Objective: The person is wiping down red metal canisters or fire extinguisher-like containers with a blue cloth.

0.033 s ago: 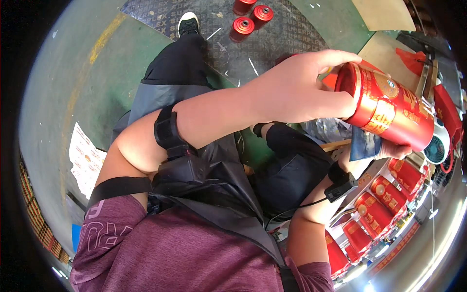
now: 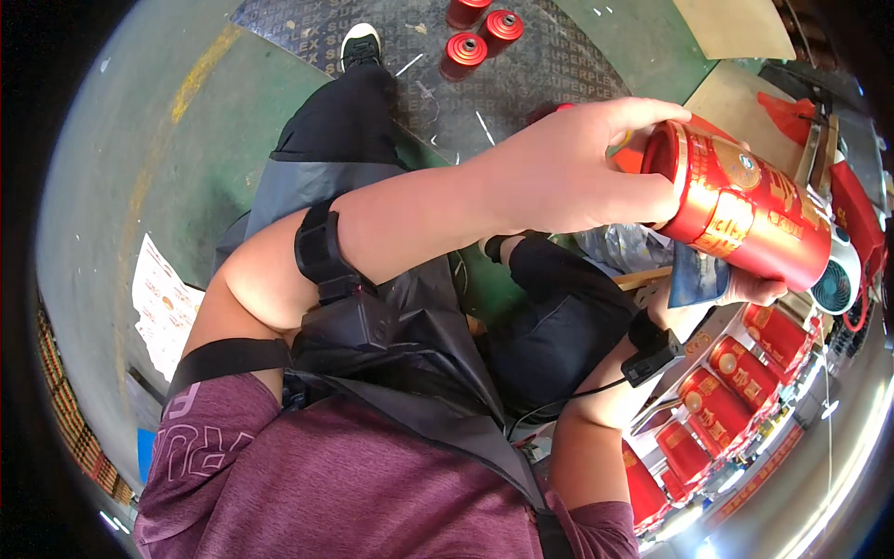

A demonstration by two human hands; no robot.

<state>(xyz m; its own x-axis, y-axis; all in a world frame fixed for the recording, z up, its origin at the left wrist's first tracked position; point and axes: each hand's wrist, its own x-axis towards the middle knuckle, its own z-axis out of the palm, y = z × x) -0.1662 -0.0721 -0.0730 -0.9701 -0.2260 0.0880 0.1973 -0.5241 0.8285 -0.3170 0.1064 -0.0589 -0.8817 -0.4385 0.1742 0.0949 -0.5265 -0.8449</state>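
Note:
A shiny red canister (image 2: 759, 210) with gold print lies tilted at the right of the view. My left hand (image 2: 596, 168) is closed round its near-left end, with the thumb on the near side and the fingers reaching over the far side. Below the canister, my right hand (image 2: 759, 288) presses against its underside; most of its fingers are hidden behind the canister. A piece of blue cloth (image 2: 698, 277) covers part of that hand by the wrist.
Three red canisters (image 2: 463, 56) stand on a dark patterned mat (image 2: 549, 84) ahead. Rows of red packages (image 2: 745, 368) fill the right side. A small white and green fan (image 2: 838, 275) is beyond the canister. Printed paper (image 2: 163, 303) lies at the left.

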